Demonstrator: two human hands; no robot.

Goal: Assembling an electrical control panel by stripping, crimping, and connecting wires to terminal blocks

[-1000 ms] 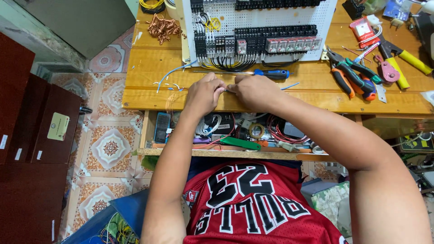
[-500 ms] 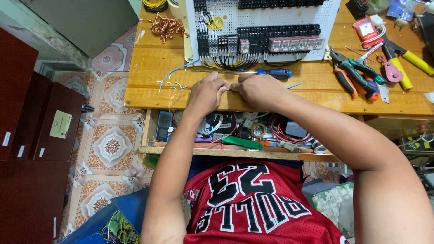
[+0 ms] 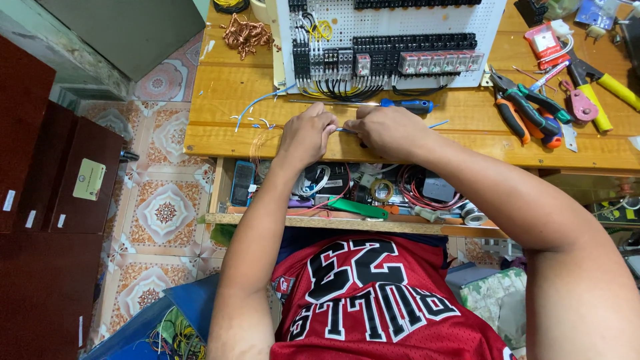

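Both bare arms reach forward from the bottom of the frame and converge, the left forearm rising nearly straight, the thicker right arm angling in from the lower right. The left hand (image 3: 307, 135) is curled into a loose fist, knuckles up, fingers tucked under. The right hand (image 3: 389, 131) mirrors it, palm down, fingers bent inward toward the other hand. The two hands sit just beside each other, fingertips pinched close together in the narrow gap between them. Both wrists are held level.
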